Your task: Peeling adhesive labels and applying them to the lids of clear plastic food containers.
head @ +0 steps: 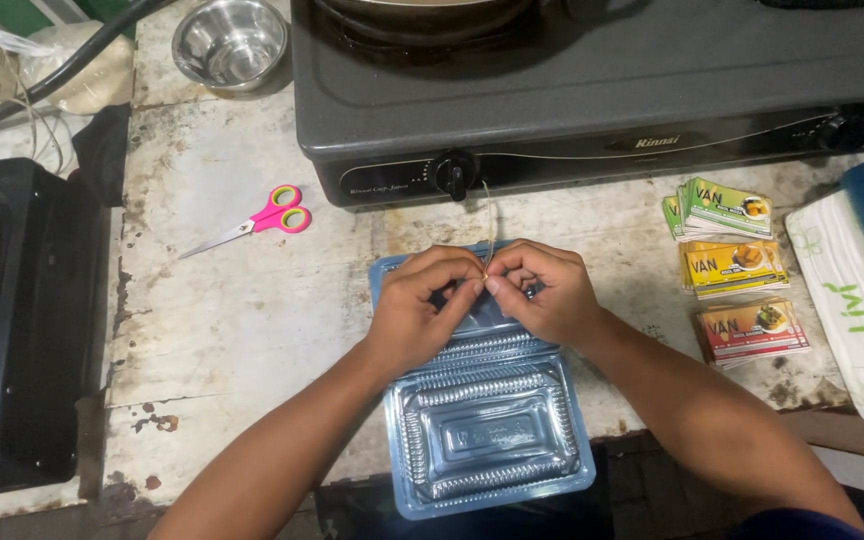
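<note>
Pinching a thin pale rubber band between our fingertips, we hold both hands close together above the far end of a clear plastic clamshell container. Our left hand has its thumb and forefinger closed narrowly on the band, and our right hand meets it from the other side, fingers curled in and gripping the same strand, so the fingertips of both touch. The band rises in a slim loop from the pinch toward the knob of the dark gas stove behind it.

The container lies on the worn, stained worktop, its ribbed lid toward us and its near edge reaching past the counter's edge. To our left, pink-handled scissors lie well apart from our hands, with a steel bowl further back and a black appliance at the counter's side. To our right sit three small stacks of printed labels, green, yellow and red, beside a white tissue pack.
</note>
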